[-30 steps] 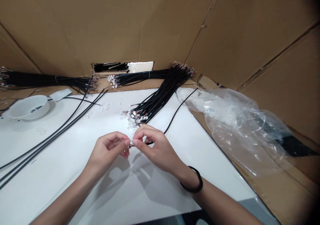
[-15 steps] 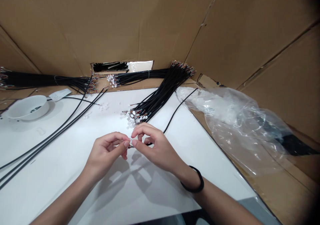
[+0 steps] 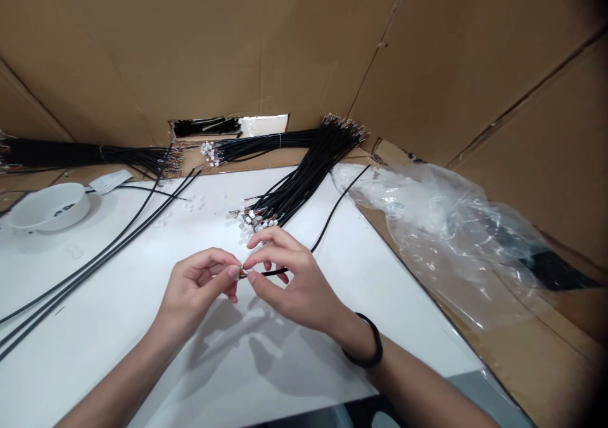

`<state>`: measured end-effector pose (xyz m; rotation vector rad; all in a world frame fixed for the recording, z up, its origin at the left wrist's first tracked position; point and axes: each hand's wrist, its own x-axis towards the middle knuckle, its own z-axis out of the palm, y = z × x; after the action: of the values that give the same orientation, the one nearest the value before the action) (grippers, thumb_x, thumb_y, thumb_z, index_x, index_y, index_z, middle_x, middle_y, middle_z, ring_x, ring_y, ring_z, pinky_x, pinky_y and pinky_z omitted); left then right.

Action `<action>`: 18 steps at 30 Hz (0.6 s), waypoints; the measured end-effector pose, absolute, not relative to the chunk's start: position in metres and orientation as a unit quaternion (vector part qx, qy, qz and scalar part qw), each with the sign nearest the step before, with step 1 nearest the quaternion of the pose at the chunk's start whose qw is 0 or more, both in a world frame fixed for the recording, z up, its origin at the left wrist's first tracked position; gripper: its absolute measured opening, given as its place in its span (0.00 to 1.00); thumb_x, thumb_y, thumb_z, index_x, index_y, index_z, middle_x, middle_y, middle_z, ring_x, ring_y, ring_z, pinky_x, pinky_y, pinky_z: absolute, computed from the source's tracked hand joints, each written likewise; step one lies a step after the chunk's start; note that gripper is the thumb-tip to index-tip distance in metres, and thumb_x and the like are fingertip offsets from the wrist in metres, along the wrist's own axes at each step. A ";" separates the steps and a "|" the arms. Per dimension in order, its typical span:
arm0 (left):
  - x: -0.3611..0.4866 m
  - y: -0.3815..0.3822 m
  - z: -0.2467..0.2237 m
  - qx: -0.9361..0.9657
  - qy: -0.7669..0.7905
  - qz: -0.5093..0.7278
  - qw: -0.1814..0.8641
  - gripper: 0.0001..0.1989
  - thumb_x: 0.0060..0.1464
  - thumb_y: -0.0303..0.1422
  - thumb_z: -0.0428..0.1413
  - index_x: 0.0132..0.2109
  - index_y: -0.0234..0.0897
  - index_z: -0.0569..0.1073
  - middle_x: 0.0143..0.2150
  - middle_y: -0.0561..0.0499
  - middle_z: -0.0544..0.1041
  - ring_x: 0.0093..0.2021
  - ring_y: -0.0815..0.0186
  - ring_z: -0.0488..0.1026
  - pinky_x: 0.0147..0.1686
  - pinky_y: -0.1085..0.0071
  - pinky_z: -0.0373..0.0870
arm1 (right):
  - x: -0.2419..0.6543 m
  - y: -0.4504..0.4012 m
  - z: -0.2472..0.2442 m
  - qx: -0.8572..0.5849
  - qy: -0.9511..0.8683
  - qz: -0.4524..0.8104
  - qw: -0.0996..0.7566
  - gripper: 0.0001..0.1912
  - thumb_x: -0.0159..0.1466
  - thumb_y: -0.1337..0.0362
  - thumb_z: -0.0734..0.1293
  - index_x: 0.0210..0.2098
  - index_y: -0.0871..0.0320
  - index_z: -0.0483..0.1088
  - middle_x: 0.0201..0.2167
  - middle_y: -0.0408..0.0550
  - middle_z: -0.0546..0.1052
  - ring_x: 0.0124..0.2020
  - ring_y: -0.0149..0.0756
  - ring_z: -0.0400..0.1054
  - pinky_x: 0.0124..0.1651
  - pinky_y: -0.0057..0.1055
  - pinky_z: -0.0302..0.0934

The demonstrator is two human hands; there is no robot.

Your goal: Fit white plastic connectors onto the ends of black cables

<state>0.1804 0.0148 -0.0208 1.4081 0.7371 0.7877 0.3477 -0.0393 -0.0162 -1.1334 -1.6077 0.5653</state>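
1. Cardboard [image 3: 190, 42]: stands behind the pile and slants off to its right. No print on it that I can read.
2. Table [image 3: 133, 289]: white, lying under the near end of the pile and spreading toward the person.
3. Bag [image 3: 437, 225]: clear plastic, crumpled, right of the pile; no brand or lettering can be made out.
4. Pile [image 3: 308, 178]: black leads fanned out, white connectors at the near end.
5. Cable [image 3: 327, 221]: nearer the person than the pile's white end. Its long axis runs from the left fingertips rightward under the right fingers, then bends up and away past the pile's right side.
6. Right hand [image 3: 297, 282]: nearer the cable's black sheath. Thumb and forefinger stand slightly apart at the thin wires — whether they grip, I cannot tell; the other fingers are loosely spread.
7. Left hand [image 3: 192, 282]: thumb and forefinger pinched together on the cable's bare end.
8. Bowl [image 3: 78, 216]: white, well left of the pile, small dark bits inside.
9. Tag [image 3: 111, 181]: beside the bowl, left of the pile — faint marks, too small to read.
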 end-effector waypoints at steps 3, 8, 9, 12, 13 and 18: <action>0.182 0.014 -0.019 0.629 0.308 0.353 0.620 0.03 0.52 0.30 0.58 0.32 0.34 0.75 0.25 0.53 0.73 0.23 0.74 0.69 0.23 0.80 0.70 | 0.348 -0.038 -0.016 -0.470 -0.666 0.261 0.518 0.04 0.58 0.68 0.67 0.31 0.64 0.73 0.39 0.51 0.68 0.34 0.26 0.63 0.30 0.23 0.59; 0.183 0.014 -0.019 0.613 0.326 0.332 0.639 0.05 0.53 0.32 0.58 0.36 0.34 0.75 0.23 0.54 0.73 0.23 0.74 0.70 0.25 0.80 0.71 | 0.348 -0.037 -0.016 -0.447 -0.674 0.254 0.531 0.03 0.59 0.72 0.65 0.29 0.64 0.71 0.33 0.49 0.68 0.32 0.26 0.61 0.30 0.23 0.57; 0.183 0.014 -0.020 0.605 0.333 0.328 0.644 0.06 0.53 0.32 0.58 0.37 0.34 0.74 0.24 0.54 0.73 0.24 0.73 0.70 0.26 0.79 0.71 | 0.347 -0.037 -0.016 -0.449 -0.674 0.247 0.532 0.03 0.59 0.72 0.65 0.29 0.64 0.71 0.32 0.49 0.68 0.33 0.26 0.61 0.30 0.23 0.57; 0.182 0.013 -0.021 0.603 0.350 0.311 0.646 0.08 0.52 0.34 0.59 0.36 0.33 0.73 0.26 0.52 0.73 0.26 0.73 0.70 0.27 0.78 0.71 | 0.347 -0.038 -0.017 -0.455 -0.676 0.227 0.534 0.03 0.59 0.73 0.65 0.30 0.64 0.71 0.33 0.48 0.68 0.33 0.27 0.62 0.32 0.25 0.58; 0.181 0.013 -0.021 0.606 0.354 0.302 0.646 0.08 0.52 0.35 0.58 0.35 0.32 0.73 0.26 0.52 0.72 0.27 0.72 0.70 0.28 0.77 0.71 | 0.347 -0.038 -0.017 -0.456 -0.677 0.223 0.533 0.03 0.59 0.73 0.65 0.30 0.63 0.71 0.33 0.48 0.68 0.34 0.28 0.63 0.33 0.25 0.58; 0.179 0.014 -0.022 0.610 0.368 0.269 0.648 0.09 0.54 0.36 0.57 0.34 0.32 0.73 0.28 0.50 0.72 0.29 0.70 0.69 0.31 0.75 0.70 | 0.348 -0.038 -0.019 -0.452 -0.687 0.211 0.528 0.04 0.60 0.72 0.64 0.30 0.62 0.70 0.33 0.48 0.68 0.35 0.29 0.63 0.37 0.28 0.60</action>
<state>0.1793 0.0144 -0.0224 1.3878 0.8379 0.6120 0.3484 -0.0383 -0.0189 -1.0811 -1.6424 0.5041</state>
